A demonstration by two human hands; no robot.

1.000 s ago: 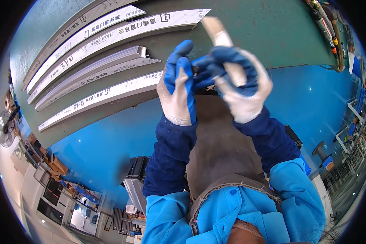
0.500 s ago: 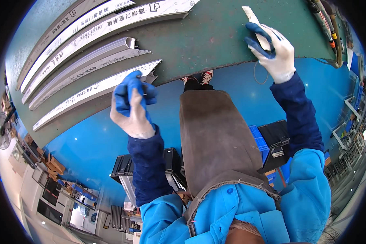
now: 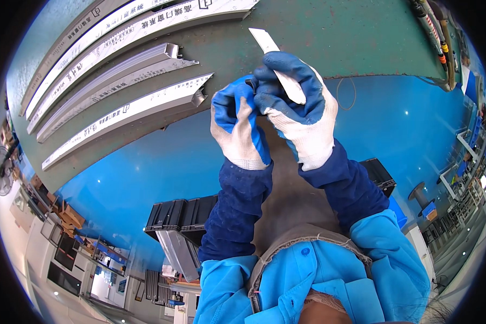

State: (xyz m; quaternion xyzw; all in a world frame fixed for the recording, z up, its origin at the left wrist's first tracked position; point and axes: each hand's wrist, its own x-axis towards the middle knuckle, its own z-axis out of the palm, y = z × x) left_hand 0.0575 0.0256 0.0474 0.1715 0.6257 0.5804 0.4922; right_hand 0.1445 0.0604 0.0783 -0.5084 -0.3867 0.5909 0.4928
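While both rubber-coated gloved hands meet, the right hand [image 3: 299, 116] grips a flat white strip [image 3: 278, 67] pointing to eleven o'clock; the left hand [image 3: 238, 127] curls closed on a small dark piece [image 3: 252, 82] above the green tabletop [image 3: 329, 38].

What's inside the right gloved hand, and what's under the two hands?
The right hand in a blue-and-white glove grips a flat white strip; its lower end is hidden in the palm. The left hand touches it. Below lie the green workbench edge and a grey apron.
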